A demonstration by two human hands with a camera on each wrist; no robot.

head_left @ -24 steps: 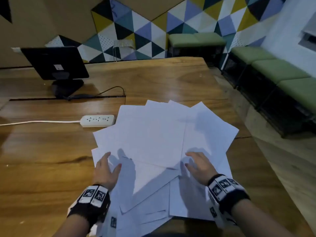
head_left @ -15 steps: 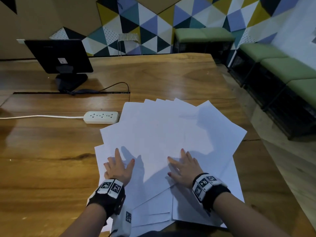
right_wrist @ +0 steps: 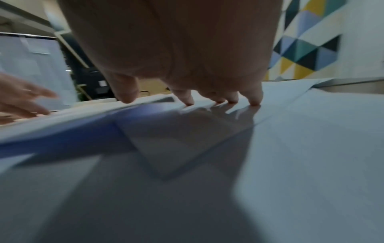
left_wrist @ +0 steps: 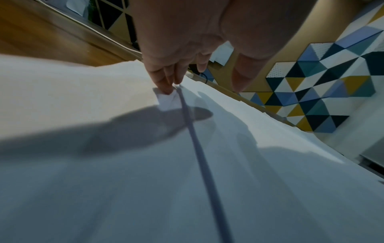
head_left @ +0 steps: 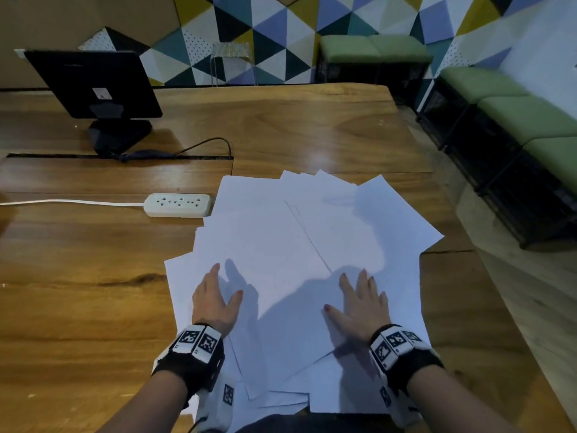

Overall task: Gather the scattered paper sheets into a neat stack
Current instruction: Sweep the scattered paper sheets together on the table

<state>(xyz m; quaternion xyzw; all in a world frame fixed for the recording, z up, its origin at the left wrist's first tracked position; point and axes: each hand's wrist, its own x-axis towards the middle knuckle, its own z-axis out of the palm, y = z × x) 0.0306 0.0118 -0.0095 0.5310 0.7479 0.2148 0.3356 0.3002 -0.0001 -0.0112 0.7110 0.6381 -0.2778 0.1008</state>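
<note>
Several white paper sheets lie fanned and overlapping on the wooden table, their corners pointing in different directions. My left hand rests on the left part of the pile, fingers straight, fingertips touching a sheet's edge. My right hand lies on the right part with its fingers spread; its fingertips press on the paper. Neither hand holds a sheet. The near sheets hang over the table's front edge.
A white power strip with its cable lies just left of the pile's far corner. A black monitor on a stand sits at the far left. Green benches line the wall beyond the table's right edge.
Both hands have slid away from me across the pile, going from curled to flat. The sheets have bunched closer together toward the centre.
</note>
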